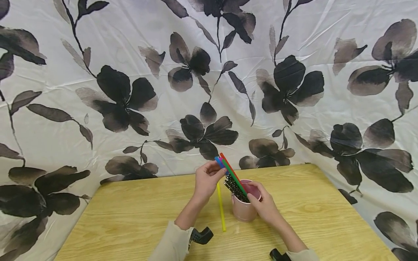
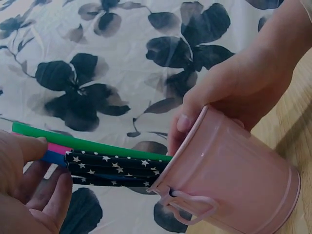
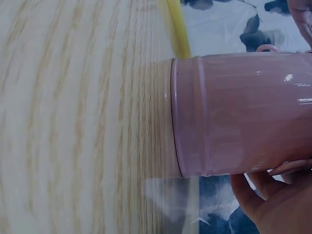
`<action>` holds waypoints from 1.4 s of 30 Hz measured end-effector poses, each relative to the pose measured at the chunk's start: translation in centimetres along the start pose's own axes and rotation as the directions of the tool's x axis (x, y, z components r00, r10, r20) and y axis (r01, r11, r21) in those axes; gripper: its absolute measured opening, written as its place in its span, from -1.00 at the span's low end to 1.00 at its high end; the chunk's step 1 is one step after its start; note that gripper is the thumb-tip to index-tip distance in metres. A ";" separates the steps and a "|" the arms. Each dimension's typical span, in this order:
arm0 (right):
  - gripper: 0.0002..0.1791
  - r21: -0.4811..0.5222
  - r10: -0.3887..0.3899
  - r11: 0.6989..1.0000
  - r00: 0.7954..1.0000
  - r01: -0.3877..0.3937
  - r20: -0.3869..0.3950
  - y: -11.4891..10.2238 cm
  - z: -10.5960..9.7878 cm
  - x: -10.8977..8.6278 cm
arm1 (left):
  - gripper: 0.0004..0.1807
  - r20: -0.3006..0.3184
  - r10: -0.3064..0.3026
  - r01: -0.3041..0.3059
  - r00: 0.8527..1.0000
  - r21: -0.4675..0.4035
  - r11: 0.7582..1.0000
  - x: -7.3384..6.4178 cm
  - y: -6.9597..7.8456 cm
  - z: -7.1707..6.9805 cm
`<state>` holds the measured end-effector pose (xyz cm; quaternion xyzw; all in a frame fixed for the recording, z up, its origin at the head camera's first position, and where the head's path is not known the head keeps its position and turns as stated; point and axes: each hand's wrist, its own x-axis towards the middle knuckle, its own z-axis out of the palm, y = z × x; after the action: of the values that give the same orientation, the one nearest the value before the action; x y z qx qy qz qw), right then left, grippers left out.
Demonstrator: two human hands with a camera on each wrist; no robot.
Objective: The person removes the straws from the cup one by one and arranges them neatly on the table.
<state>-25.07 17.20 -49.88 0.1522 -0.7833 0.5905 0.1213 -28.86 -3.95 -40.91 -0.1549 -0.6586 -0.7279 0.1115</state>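
Observation:
A small pink metal bucket (image 1: 244,211) stands on the table, with straws leaning out of its mouth. My right hand (image 1: 266,206) grips the bucket's rim from the right, as the left wrist view shows too. My left hand (image 1: 207,180) pinches the upper ends of the straws between thumb and fingers. Among them are a green straw (image 2: 92,143), a pink straw (image 2: 60,146), a blue straw (image 2: 53,157) and a red straw (image 1: 226,164). Several black straws with white stars (image 2: 114,168) reach into the bucket below them. Their lower ends are hidden inside.
A yellow straw (image 1: 221,208) lies on the wooden table (image 1: 130,217), left of the bucket. Behind the table's far edge hangs a white cloth (image 1: 235,105) with dark flowers. A looped handle (image 2: 195,207) sticks out from the bucket's side.

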 end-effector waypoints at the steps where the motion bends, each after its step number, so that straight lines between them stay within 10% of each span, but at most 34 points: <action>1: -0.59 -0.007 0.000 1.000 1.000 0.000 -0.001 0.0 0.0 0.0 | -0.72 -0.006 0.014 -0.014 1.000 -0.003 1.000 0.0 0.2 0.0; 15: -0.63 -0.059 0.014 0.998 1.000 -0.015 -0.022 -1.9 -0.3 -0.3 | -0.76 -0.026 0.256 -0.257 0.966 -0.114 0.959 1.5 7.3 -2.4; 23: -0.64 -0.063 0.000 0.998 1.000 -0.002 -0.030 -0.3 -0.2 -0.1 | -0.75 -0.105 0.308 -0.318 0.945 -0.087 0.944 2.5 12.9 -6.3; 33: -0.64 -0.068 0.011 0.998 1.000 -0.013 -0.028 -0.7 0.0 -0.2 | -0.71 -0.106 0.173 -0.173 0.979 0.011 0.985 3.4 16.1 -10.9; 42: -0.59 -0.057 0.043 0.997 0.999 -0.043 0.004 -0.7 0.0 -0.1 | -0.62 -0.048 0.000 0.005 0.999 0.108 0.994 3.6 13.3 -12.0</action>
<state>-24.66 16.99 -49.29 0.1333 -0.8033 0.5699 0.1105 -28.23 -17.17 -28.26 -0.1302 -0.6944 -0.6948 0.1347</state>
